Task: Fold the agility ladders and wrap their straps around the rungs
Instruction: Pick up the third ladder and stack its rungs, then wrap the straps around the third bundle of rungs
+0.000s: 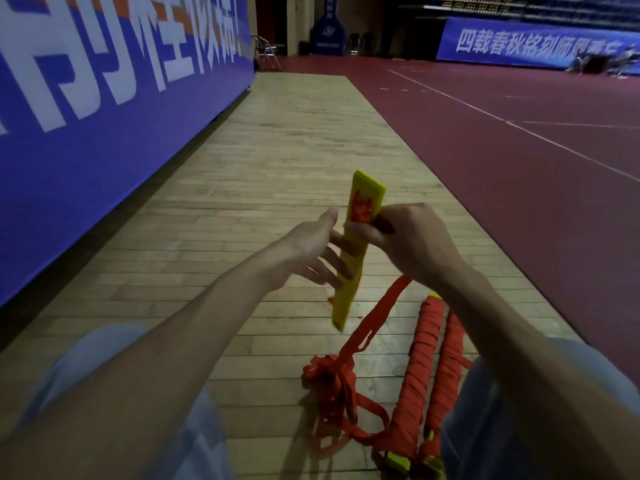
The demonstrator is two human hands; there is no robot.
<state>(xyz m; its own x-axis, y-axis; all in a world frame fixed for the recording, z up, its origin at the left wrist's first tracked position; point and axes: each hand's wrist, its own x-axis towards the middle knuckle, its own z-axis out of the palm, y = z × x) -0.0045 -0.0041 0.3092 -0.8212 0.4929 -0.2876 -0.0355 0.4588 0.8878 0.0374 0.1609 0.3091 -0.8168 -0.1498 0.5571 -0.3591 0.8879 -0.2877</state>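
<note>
Two wrapped bundles [420,358] on floor [277,150]; right hand [408,237] grips one rung stack [367,188].

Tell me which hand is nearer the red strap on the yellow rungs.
Right. The right hand pinches the red strap; the left hand, open, touches the yellow rungs lower down.

Dim indoor hall, soft diffuse light, faint shadows on wooden floor [277,161], corners vignetted, blue banner [86,133] bowed by wide-angle distortion, far background dark, overall slight softness.
</note>
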